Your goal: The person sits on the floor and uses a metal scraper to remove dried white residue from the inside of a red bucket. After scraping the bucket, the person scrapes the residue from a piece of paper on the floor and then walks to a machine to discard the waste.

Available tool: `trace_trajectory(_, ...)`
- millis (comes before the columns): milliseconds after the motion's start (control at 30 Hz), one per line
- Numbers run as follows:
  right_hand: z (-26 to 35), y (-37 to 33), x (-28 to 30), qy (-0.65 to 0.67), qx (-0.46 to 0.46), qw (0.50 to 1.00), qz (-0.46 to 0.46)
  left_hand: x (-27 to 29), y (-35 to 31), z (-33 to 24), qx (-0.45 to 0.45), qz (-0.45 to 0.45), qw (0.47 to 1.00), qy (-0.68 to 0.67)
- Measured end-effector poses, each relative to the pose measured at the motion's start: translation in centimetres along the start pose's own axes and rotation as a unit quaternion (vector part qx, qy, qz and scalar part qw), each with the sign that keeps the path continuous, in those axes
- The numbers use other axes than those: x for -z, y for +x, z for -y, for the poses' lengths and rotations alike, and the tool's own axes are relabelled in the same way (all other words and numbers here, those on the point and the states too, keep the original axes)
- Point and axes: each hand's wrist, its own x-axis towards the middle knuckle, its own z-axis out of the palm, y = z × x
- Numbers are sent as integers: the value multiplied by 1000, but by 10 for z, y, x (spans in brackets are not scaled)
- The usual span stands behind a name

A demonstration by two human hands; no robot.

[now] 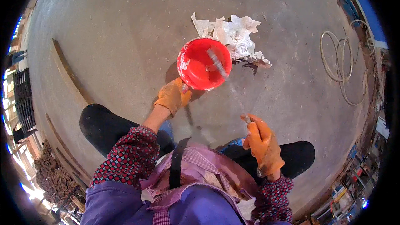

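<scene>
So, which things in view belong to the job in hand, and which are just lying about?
In use:
red container, in the left hand
blurred stick-like tool, in the right hand

Seemingly lying about:
coiled hose
curved wooden strip
ragged white scraps, role unclear

Orange gloves (171, 97) are covering the hands (263, 148), the right one showing dark stains. Sleeves (130, 152) are carrying small red and pale shapes on dark cloth. A purple top (112, 202) is showing beside a pinkish apron (227, 164) with checked trim (198, 157) and a black strap (178, 164). The trousers (106, 128) are looking black.
</scene>
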Motion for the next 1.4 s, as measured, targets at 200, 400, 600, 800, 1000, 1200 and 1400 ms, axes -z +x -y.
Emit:
trace_trajectory(200,-8,58,-3,-198,29,968,149,-30,7,21,97,120,973,-169)
trace_trajectory(400,10,83,-23,-77,-79,968,225,-44,14,21,48,84,980,-177)
trace_trajectory(600,-8,74,-82,33,-113,977,178,-67,20,25,63,69,991,-98)
trace_trajectory(800,-2,60,-65,23,-89,978,186,-48,15,42,-66,21,995,-79)
trace_trajectory(1000,10,65,-24,-86,-64,962,250,-53,23,49,-77,45,995,-43)
trace_trajectory(1200,-3,78,-81,24,-60,981,182,-71,34,52,95,137,948,-272)
trace_trajectory(1400,-20,65,-64,9,-54,978,201,-77,29,46,-58,-37,997,-20)
